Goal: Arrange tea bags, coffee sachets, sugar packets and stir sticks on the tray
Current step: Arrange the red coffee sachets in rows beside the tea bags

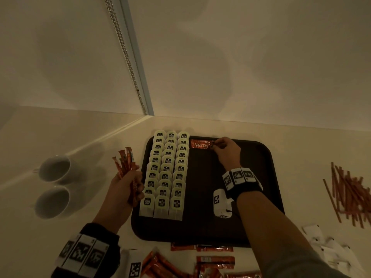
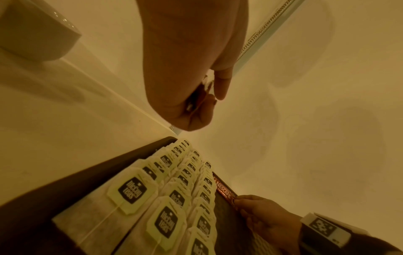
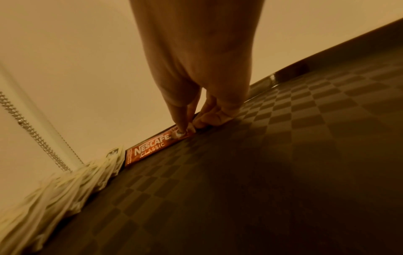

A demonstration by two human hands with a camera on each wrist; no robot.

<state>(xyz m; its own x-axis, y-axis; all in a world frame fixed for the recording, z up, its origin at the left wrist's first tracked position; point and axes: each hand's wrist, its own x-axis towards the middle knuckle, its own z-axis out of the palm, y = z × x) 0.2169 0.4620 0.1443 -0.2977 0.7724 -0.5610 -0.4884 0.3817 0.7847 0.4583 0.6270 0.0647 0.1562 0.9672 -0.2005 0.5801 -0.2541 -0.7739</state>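
A dark tray (image 1: 267, 177) lies on the pale counter. Three neat columns of tea bags (image 1: 167, 173) fill its left side. At the tray's far edge lies a red Nescafe coffee sachet (image 1: 199, 145), and my right hand (image 1: 215, 145) pinches its right end; the same sachet (image 3: 150, 150) and my fingertips (image 3: 181, 133) show in the right wrist view. My left hand (image 1: 128, 183) hovers just left of the tray and grips a bunch of coffee sachets (image 1: 125, 163) that fan upward.
Two white cups (image 1: 54, 183) stand at the left. More coffee sachets (image 1: 212, 261) lie along the near edge, stir sticks (image 1: 349, 195) are piled at the right, and white sugar packets (image 1: 329, 249) sit at the near right. A wall rises behind the tray.
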